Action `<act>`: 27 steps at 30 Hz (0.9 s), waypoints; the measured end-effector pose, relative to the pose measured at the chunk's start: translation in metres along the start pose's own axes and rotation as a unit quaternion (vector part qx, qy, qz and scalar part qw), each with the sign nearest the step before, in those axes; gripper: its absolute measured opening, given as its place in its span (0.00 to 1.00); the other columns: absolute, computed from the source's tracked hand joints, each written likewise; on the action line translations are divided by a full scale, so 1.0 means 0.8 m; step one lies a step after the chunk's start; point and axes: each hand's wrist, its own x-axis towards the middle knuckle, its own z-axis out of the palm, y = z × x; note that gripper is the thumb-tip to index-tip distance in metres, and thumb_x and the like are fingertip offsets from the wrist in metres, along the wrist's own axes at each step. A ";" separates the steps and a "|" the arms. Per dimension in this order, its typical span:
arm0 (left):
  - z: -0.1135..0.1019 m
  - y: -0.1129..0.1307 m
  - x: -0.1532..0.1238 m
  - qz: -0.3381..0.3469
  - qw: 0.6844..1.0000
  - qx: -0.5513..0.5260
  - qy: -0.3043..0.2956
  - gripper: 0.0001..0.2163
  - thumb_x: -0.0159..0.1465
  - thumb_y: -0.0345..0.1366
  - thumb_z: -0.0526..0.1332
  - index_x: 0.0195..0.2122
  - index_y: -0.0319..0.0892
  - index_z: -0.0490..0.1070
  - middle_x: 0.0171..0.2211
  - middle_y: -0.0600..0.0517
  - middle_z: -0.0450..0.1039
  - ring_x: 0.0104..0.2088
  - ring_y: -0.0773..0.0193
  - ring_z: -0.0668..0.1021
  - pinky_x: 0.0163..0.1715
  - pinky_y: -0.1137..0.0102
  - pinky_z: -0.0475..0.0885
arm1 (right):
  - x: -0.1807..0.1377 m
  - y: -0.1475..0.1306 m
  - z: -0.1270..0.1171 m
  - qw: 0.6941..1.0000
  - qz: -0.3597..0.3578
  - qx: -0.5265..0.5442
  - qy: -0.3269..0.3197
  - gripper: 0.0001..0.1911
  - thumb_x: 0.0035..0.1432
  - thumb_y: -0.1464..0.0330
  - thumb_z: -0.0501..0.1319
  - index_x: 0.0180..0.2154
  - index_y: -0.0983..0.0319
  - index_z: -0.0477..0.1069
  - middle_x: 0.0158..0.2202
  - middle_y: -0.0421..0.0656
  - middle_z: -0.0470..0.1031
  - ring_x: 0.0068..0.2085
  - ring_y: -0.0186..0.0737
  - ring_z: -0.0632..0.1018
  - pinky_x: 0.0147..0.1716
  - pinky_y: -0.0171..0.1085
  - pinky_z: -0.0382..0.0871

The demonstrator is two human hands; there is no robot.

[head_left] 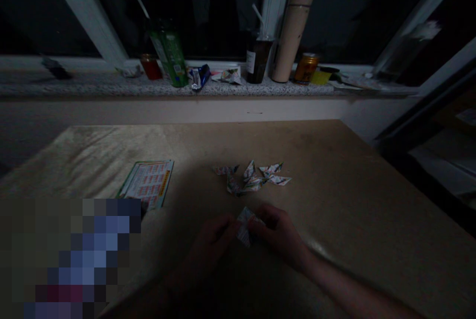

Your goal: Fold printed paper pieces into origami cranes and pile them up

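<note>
Low in the middle of the head view, a small folded piece of printed paper [244, 230] is held just above the table. My left hand [219, 235] pinches its left edge, fingers closed. On the other side my right hand [273, 230] grips it, with thumb and fingers on its right part. Just beyond my hands lie several folded paper shapes of the same printed paper: one at the left [231, 180], a pointed one in the middle [253, 178] and one at the right [275, 174]. The light is dim, so the fold lines are hard to see.
A printed sheet or booklet [148, 180] lies left on the brown table [327, 175]. Along the speckled windowsill [223, 89] stand a green bottle [173, 59], a dark cup with a straw [257, 61], a tall beige flask [292, 36] and an orange can [306, 69]. A blurred patch covers the lower left.
</note>
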 end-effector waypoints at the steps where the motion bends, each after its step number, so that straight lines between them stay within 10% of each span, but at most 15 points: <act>1: 0.000 -0.001 0.000 -0.003 1.000 0.000 0.005 0.13 0.63 0.43 0.52 0.27 0.40 0.67 0.25 0.55 0.66 0.28 0.64 0.69 0.29 0.74 0.63 | 0.001 0.000 -0.001 1.000 0.009 -0.001 -0.001 0.20 0.50 0.54 0.61 0.22 0.64 0.65 0.19 0.36 0.62 0.21 0.29 0.62 0.18 0.29 0.54; 11: 0.003 0.008 0.004 -0.004 0.998 -0.029 -0.060 0.16 0.63 0.45 0.53 0.32 0.38 0.72 0.26 0.53 0.70 0.29 0.64 0.71 0.28 0.75 0.64 | -0.002 0.001 -0.004 0.999 0.006 0.005 -0.049 0.25 0.53 0.50 0.56 0.19 0.65 0.63 0.16 0.35 0.57 0.18 0.27 0.57 0.16 0.30 0.48; 27: 0.000 0.009 0.007 0.004 0.997 -0.072 -0.002 0.11 0.62 0.42 0.56 0.35 0.39 0.72 0.31 0.51 0.73 0.32 0.61 0.74 0.32 0.73 0.67 | -0.001 -0.002 -0.007 0.999 -0.012 0.015 -0.041 0.21 0.55 0.53 0.57 0.22 0.64 0.67 0.18 0.37 0.63 0.20 0.29 0.62 0.18 0.30 0.53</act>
